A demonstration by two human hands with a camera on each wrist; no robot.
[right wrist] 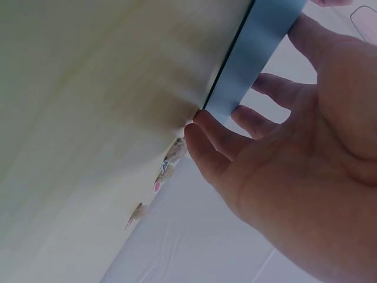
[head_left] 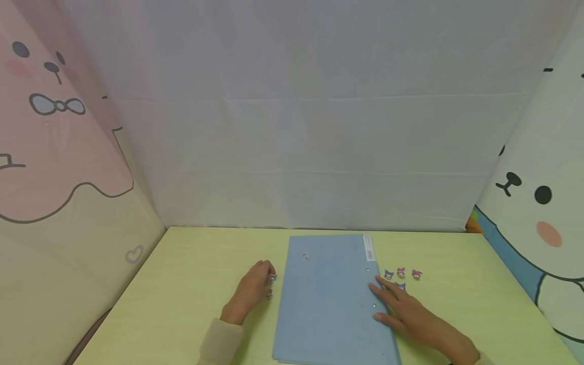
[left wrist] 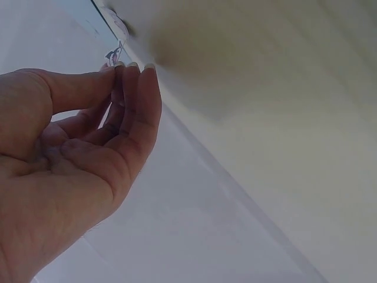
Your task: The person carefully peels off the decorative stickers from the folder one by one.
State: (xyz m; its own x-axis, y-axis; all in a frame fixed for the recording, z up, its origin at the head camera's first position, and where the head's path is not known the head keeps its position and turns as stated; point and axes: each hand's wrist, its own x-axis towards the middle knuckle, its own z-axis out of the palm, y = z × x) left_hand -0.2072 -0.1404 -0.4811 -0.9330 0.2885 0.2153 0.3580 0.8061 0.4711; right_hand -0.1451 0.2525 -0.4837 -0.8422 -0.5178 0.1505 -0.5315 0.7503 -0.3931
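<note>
A light blue file folder [head_left: 333, 299] lies closed on the table, with a small cartoon charm [head_left: 305, 256] on its upper left. Just left of the folder, my left hand [head_left: 253, 288] pinches another cartoon charm [left wrist: 113, 56] between thumb and fingertips. One more charm [head_left: 269, 294] lies on the table beside that hand. My right hand [head_left: 410, 315] rests with spread, fairly straight fingers along the folder's right edge. In the right wrist view, its fingertips [right wrist: 203, 118] touch the folder's side [right wrist: 253, 56] and the tabletop.
Several cartoon charms [head_left: 401, 272] lie on the table to the right of the folder, close to my right fingers. A white label [head_left: 368, 247] is on the folder's top right corner. The pale yellow table [head_left: 205, 253] meets a white cloth wall [head_left: 296, 167] behind, with printed cloths at both sides.
</note>
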